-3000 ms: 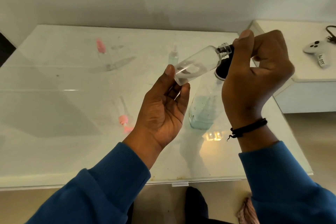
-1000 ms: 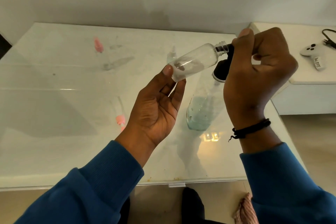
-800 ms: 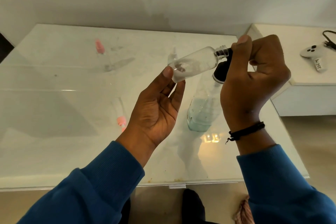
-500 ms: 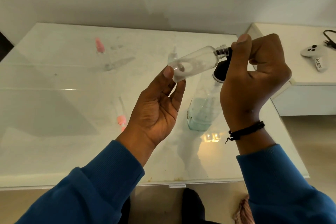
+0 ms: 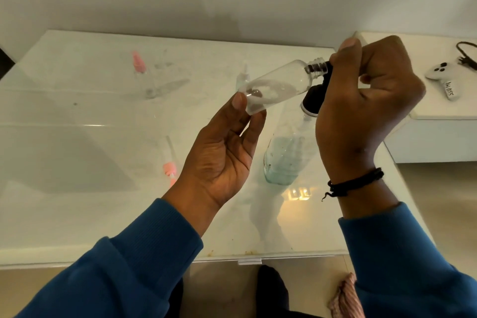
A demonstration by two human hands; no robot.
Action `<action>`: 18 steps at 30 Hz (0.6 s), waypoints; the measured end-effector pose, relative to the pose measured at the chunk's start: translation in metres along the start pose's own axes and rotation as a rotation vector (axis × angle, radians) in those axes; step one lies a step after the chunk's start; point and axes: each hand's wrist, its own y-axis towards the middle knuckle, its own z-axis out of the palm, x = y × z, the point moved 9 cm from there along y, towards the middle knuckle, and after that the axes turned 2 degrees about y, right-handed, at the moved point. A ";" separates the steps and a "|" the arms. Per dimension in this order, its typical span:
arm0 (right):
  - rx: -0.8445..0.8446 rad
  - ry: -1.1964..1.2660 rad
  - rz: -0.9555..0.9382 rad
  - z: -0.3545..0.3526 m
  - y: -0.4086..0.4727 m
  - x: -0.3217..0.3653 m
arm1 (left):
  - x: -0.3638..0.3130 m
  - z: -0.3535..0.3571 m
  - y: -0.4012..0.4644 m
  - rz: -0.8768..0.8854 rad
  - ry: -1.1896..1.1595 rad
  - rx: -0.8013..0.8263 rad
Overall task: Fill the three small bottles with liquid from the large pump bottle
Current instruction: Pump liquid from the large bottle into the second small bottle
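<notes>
Left hand (image 5: 219, 155) pinches the base of one clear small bottle (image 5: 277, 88) tilted in the air, its open neck at the black pump head (image 5: 316, 97) of the one large pump bottle (image 5: 286, 157) on the table (image 5: 77, 188). Right hand (image 5: 366, 100) has fingers curled around that pump head. Two more small bottles stand behind, pink-capped (image 5: 143, 77) and clear (image 5: 242, 77); one pink pump cap (image 5: 169, 165) lies on the table.
</notes>
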 end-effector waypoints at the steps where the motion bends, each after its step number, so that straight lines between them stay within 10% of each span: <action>1: 0.002 0.006 0.001 0.001 -0.001 0.001 | 0.000 -0.001 0.000 -0.002 -0.003 -0.007; 18: 0.024 0.015 0.001 -0.001 -0.003 -0.001 | 0.001 -0.002 0.002 -0.018 -0.023 0.028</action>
